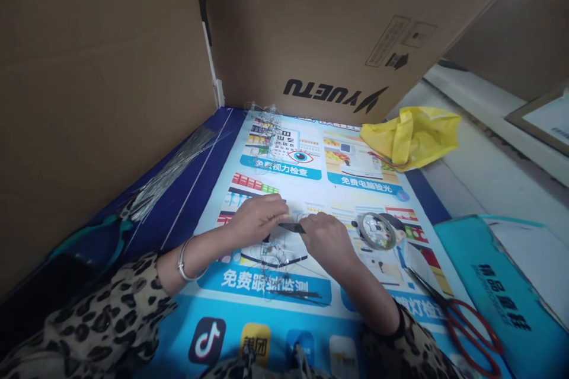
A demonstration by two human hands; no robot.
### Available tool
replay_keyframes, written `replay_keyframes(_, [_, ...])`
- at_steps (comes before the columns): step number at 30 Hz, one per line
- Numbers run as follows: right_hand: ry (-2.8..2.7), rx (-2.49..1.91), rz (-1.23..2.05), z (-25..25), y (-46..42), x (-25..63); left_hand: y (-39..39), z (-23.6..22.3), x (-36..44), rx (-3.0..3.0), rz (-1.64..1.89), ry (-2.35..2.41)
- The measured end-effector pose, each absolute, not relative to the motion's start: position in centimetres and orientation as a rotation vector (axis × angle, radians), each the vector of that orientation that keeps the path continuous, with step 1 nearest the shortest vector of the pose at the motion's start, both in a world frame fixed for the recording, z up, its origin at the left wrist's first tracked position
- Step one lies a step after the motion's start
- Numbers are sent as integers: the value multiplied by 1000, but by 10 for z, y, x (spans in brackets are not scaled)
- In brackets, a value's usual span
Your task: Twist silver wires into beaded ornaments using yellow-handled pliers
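My left hand [256, 219] is pinched closed at the middle of the printed sheet, its fingertips close to those of my right hand; what it holds is too small to make out. My right hand [328, 244] is closed around a thin dark strip [291, 227], which reaches towards my left fingertips. Fine wire [303, 215] shows by the right fingers. Below the hands lies a tangle of thin wire [273, 257] with small clear bits on it. Several short dark strips [297, 294] rest nearer to me. A roll of clear tape [377, 231] lies right of my right hand.
Scissors with red handles [473, 331] lie at the right, by a teal bag [493, 284]. A yellow bag [409, 137] is at the back right. Left are teal-handled pliers [95, 231] and a wire bundle [173, 171]. More tangled wire [269, 124] lies near the cardboard walls [311, 29].
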State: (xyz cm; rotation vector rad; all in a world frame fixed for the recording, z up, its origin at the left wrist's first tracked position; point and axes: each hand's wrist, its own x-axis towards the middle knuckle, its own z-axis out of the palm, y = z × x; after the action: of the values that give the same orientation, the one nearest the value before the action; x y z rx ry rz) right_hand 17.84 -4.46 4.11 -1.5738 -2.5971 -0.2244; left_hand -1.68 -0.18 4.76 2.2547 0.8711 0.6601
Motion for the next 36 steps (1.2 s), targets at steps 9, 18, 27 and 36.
replay_keyframes(9, [-2629, -1641, -120, 46, -42, 188, 1, 44, -18, 2313, 637, 893])
replay_keyframes(18, [-2522, -1746, -29, 62, -41, 193, 1, 49, -20, 2480, 616, 882])
replay_keyframes(27, [-2503, -1843, -66, 49, -47, 189, -1, 51, -21, 2433, 601, 905])
replay_keyframes(36, [-2287, -1770, 19, 34, -75, 209, -18, 52, -55, 2333, 381, 475])
